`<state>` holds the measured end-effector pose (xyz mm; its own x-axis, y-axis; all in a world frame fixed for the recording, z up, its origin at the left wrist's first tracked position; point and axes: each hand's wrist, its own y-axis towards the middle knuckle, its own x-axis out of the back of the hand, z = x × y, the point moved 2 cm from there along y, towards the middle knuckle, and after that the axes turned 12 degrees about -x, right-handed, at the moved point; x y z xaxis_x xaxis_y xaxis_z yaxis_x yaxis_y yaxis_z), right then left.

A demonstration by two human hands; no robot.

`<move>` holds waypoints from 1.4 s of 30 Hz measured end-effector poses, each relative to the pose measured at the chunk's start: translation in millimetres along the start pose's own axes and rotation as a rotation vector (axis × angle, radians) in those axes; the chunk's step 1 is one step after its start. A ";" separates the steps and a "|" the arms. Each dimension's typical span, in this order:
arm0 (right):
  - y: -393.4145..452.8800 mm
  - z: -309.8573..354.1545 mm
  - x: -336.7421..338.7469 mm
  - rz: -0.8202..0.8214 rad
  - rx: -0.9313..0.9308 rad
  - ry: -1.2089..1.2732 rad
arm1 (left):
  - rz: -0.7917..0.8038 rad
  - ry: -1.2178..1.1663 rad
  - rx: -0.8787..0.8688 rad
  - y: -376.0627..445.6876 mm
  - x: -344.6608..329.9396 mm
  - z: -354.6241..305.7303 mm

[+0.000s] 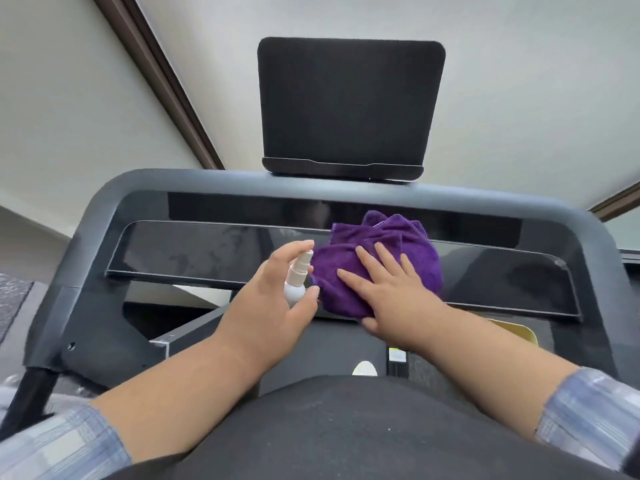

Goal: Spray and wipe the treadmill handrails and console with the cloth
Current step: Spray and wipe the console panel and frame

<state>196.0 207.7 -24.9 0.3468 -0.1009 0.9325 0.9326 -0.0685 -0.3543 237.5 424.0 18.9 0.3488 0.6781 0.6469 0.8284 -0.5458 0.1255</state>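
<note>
- Plain pale wall [519, 81] with a dark trim strip [162, 88] running diagonally; the treadmill fills the lower view.
- Nearest: person's dark top and plaid sleeves [588, 417]; a shoe tip [364, 368] shows on the belt [346, 344] below.
- Left hand [266, 306] curled round a small white spray bottle [297, 278], forefinger over the nozzle, which points roughly at the cloth.
- Right hand [398, 292] flat, fingers spread, pressing the purple cloth [377, 261] onto the glossy console panel [207, 251], mid-width.
- Risk: bottle sits just beside the cloth; a sideways wipe to the left likely knocks the two hands together.
- Risk: spraying from here probably wets the hand or cloth, not the panel. Heavy spray could run into the panel edges.
- Cloth is bunched, so contact is uneven and streaks are likely; smudges are visible on the panel's left part.
- Yellow thing [519, 332] under the panel's right end, partly hidden.
- Far: grey rail frame [104, 216] wraps the console, not being wiped yet. Black tablet holder [349, 105] stands on the top rail, in the way of a full top pass.
</note>
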 end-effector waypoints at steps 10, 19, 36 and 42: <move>36.6 -22.9 -7.3 -0.072 -0.017 -0.010 | -0.166 0.023 0.233 -10.3 -5.0 -2.1; 103.3 102.8 -4.4 -0.087 0.368 -0.008 | -0.251 0.066 0.346 -51.2 22.5 11.9; 126.4 184.9 1.7 -0.066 0.388 -0.130 | -0.335 -0.066 0.277 -69.1 124.0 112.0; 176.0 311.6 10.4 -0.030 0.474 -0.133 | -0.319 -0.070 0.270 -78.4 149.6 142.2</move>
<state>394.8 503.9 -55.7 0.3004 0.0240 0.9535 0.8743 0.3927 -0.2853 287.1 638.2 -1.1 0.0777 0.8292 0.5536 0.9815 -0.1611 0.1036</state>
